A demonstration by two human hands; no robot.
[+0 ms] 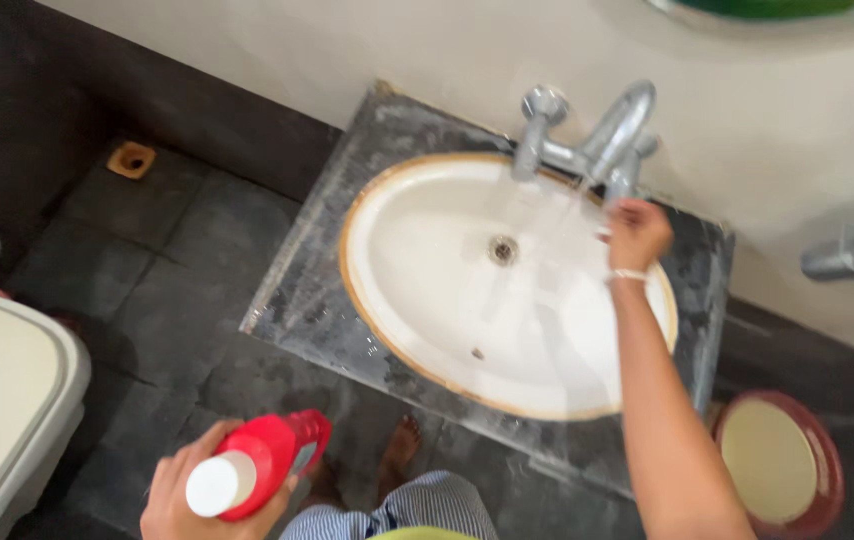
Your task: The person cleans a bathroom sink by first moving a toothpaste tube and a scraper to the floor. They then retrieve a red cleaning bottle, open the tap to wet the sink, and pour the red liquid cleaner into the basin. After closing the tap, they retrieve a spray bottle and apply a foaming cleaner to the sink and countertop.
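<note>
With your left hand (pixel 182 495) wrapped around the red bottle (pixel 262 462) low over the floor, keep your right hand (pixel 635 233), loosely curled and holding nothing, under the tap (pixel 597 140) so running water falls inside the white basin (pixel 427 300).

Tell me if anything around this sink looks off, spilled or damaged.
Nothing looks broken or spilled. Water runs from the tap into the sink while the right hand is at the tap. The grey counter looks mottled and worn. The left hand holds a red bottle tilted, cap on.
</note>
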